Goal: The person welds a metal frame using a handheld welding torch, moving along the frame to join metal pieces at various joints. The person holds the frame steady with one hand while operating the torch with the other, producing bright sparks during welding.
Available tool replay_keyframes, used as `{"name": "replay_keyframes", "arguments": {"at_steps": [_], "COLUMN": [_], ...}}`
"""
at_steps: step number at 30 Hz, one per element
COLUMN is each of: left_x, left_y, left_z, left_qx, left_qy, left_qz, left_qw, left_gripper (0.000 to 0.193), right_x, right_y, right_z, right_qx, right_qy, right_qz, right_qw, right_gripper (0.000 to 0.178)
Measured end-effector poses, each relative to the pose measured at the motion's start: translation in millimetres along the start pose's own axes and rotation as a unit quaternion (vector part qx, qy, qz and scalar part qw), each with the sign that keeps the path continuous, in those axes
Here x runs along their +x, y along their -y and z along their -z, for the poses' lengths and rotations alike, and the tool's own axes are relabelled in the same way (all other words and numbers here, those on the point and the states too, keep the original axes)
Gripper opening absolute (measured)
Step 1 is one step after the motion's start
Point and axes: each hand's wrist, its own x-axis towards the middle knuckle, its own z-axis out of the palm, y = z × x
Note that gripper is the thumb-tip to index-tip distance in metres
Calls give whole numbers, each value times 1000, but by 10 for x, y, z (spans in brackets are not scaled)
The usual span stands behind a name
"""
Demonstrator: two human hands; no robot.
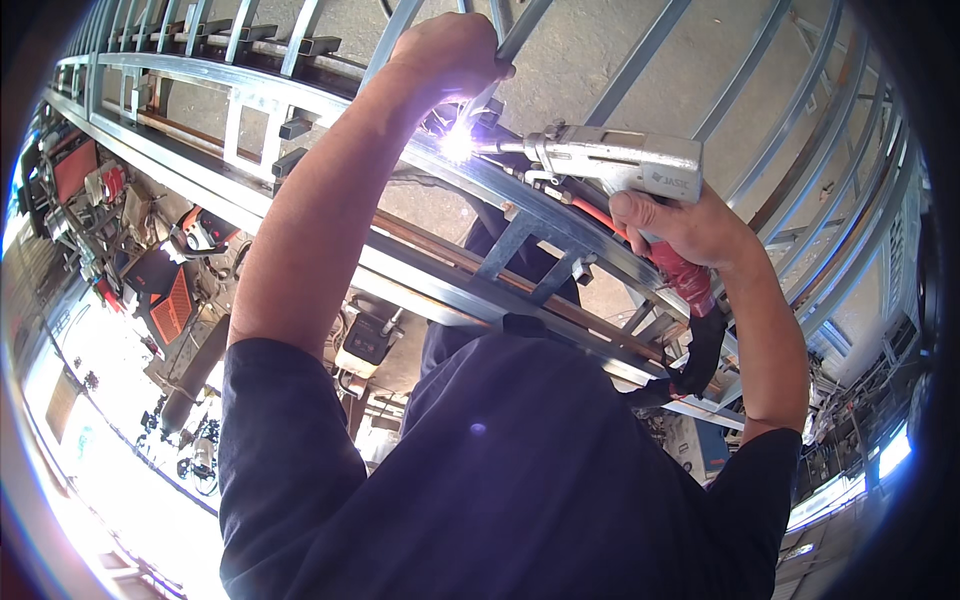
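A bright white-violet welding spark (457, 146) glows where an upright square tube meets a long steel rail (550, 212). My right hand (685, 228) is wrapped round the grip of a silver handheld welding gun (625, 158), its nozzle pointing left at the spark. Red and black wrapping covers the gun's lower end and cable (690, 285). Just above the spark, my left hand (448, 55) is closed on a grey square steel tube (523, 30). Most of its fingers are hidden behind the back of the hand, and glare washes out the joint itself.
Parallel steel bars (640, 60) of the frame spread across the far side over a concrete floor. Nearer me run more rails (400, 275). Tools and an orange-and-black machine (170, 305) crowd the left. A small boxy device (368, 338) lies below the rails.
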Motion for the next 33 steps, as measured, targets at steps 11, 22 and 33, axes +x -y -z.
{"name": "replay_keyframes", "arguments": {"at_steps": [11,22,33], "left_x": [-116,-75,-61], "left_y": [0,-991,-1096], "left_z": [6,-444,-349], "left_qx": [19,-65,-35], "left_qy": [-60,-56,-44], "left_qz": [-8,-55,-24], "left_qw": [998,995,998], "left_gripper": [40,46,44], "right_x": [-367,-742,-683], "right_y": [-240,-627,-789], "right_z": [264,389,440], "right_qx": [41,78,69], "right_qy": [-23,-50,-8], "right_qz": [-6,-48,-37], "right_qw": [999,995,997], "right_gripper": [40,57,55]}}
